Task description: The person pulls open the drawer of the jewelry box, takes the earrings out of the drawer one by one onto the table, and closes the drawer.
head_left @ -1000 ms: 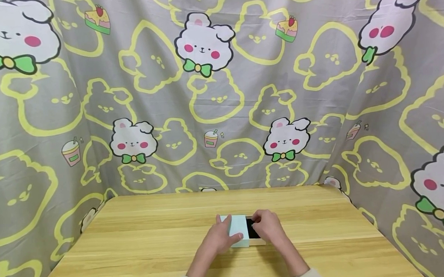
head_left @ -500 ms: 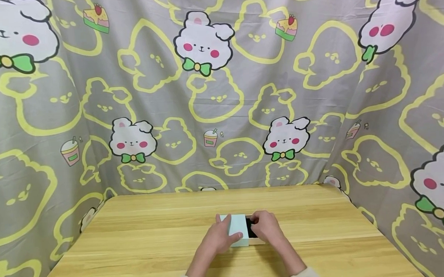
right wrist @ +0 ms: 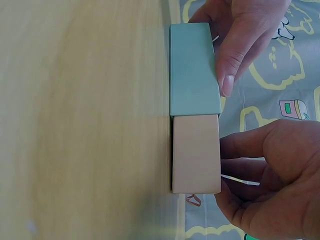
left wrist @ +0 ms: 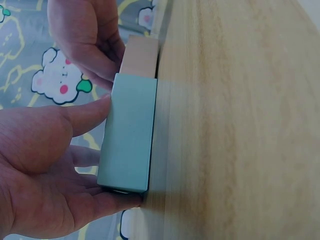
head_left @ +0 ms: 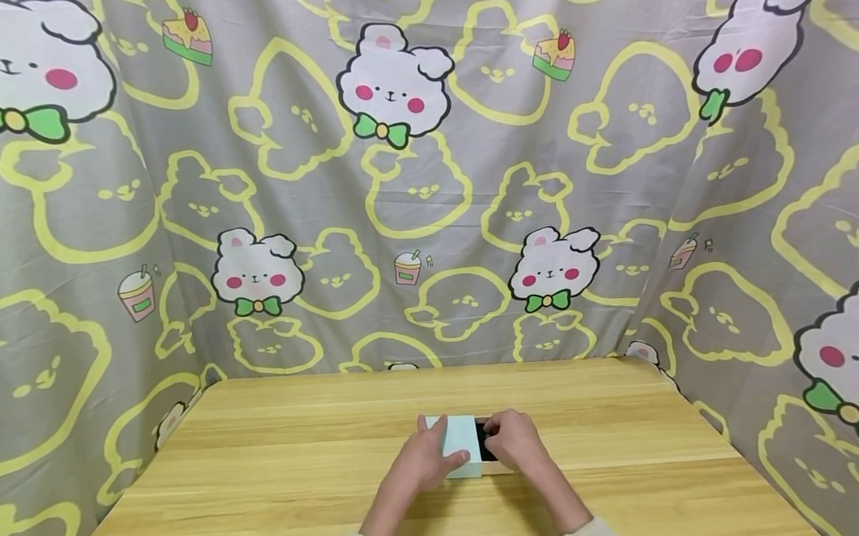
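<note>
A small drawer-style gift box sits on the table, its pale green sleeve [head_left: 461, 434] to the left and its pinkish inner tray [right wrist: 196, 155] slid partly out to the right. Black lining [head_left: 484, 449] shows in the tray. My left hand [head_left: 422, 459] grips the sleeve, thumb at the near top edge and fingers round the left end and far side. Over the tray, my right hand [head_left: 516, 440] has bent fingers reaching down to the lining. I cannot tell whether its fingertips pinch something. A brown ribbon loop [right wrist: 193, 200] sticks out at the tray's end.
The wooden table [head_left: 301, 465] stretches around the box on all sides. Grey curtains [head_left: 427, 220] with cartoon rabbits and yellow outlines hang behind it and at both sides.
My right hand has shifted slightly left and down over the tray, covering more of the black lining. The left hand and the box stay where they were.
</note>
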`<control>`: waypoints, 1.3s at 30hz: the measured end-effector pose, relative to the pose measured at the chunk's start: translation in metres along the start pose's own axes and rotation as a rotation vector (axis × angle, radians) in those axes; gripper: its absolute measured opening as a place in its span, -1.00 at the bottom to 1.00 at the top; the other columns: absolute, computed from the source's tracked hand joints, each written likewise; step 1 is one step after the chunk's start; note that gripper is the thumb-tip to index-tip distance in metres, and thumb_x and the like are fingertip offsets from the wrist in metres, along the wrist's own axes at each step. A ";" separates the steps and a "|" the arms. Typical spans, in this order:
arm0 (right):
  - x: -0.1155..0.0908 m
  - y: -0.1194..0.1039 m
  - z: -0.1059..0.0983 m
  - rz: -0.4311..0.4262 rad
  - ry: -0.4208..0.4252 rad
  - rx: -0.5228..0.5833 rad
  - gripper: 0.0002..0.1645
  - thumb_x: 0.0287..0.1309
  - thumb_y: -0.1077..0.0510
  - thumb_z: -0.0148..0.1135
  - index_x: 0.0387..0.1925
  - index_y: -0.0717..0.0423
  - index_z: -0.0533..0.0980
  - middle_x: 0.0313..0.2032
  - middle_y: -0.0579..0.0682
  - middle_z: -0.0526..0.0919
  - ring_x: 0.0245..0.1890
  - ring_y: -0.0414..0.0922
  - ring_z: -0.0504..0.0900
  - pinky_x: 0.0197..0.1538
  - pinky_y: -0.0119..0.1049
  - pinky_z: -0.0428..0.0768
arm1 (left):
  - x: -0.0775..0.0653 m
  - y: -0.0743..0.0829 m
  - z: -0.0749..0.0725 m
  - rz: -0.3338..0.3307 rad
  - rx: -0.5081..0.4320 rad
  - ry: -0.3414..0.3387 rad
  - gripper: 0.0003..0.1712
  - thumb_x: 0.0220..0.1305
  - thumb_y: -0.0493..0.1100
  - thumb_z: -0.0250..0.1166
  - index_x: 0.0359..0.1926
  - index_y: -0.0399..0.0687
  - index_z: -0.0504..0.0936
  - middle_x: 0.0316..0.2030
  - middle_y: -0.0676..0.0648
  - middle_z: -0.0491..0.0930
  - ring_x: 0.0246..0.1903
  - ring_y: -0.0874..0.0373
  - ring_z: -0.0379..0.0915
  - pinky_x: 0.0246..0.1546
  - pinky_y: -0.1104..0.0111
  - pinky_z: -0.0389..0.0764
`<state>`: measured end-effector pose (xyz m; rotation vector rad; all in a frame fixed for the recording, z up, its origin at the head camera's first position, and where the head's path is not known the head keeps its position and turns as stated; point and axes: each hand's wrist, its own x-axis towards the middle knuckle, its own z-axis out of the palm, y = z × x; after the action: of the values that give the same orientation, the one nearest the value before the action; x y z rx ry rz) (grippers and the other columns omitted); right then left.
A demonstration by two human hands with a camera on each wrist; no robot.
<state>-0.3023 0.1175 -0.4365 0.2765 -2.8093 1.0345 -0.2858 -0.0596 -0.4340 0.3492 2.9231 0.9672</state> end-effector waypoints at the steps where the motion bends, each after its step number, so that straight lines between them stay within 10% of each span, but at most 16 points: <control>1: 0.000 0.000 0.000 -0.002 0.001 -0.003 -0.77 -0.11 0.37 0.24 -0.32 0.23 0.66 -0.31 0.06 0.69 -0.29 0.01 0.61 -0.35 -0.21 0.56 | 0.000 0.000 0.000 0.000 0.000 0.000 -0.09 0.18 0.13 0.32 0.38 -0.28 0.22 0.34 -0.56 0.01 0.15 -0.40 0.30 0.08 -0.12 0.39; 39: -0.003 0.000 0.001 -0.047 0.021 0.037 -0.73 -0.25 0.52 0.10 -0.58 0.14 0.59 -0.61 -0.11 0.53 -0.60 -0.18 0.41 -0.55 -0.35 0.42 | 0.000 -0.001 0.001 -0.003 0.003 0.002 -0.12 0.19 0.12 0.32 0.38 -0.26 0.23 0.33 -0.55 0.03 0.15 -0.38 0.32 0.07 -0.11 0.40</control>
<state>-0.2996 0.1177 -0.4378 0.3324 -2.7531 1.0739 -0.2857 -0.0600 -0.4355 0.3443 2.9265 0.9640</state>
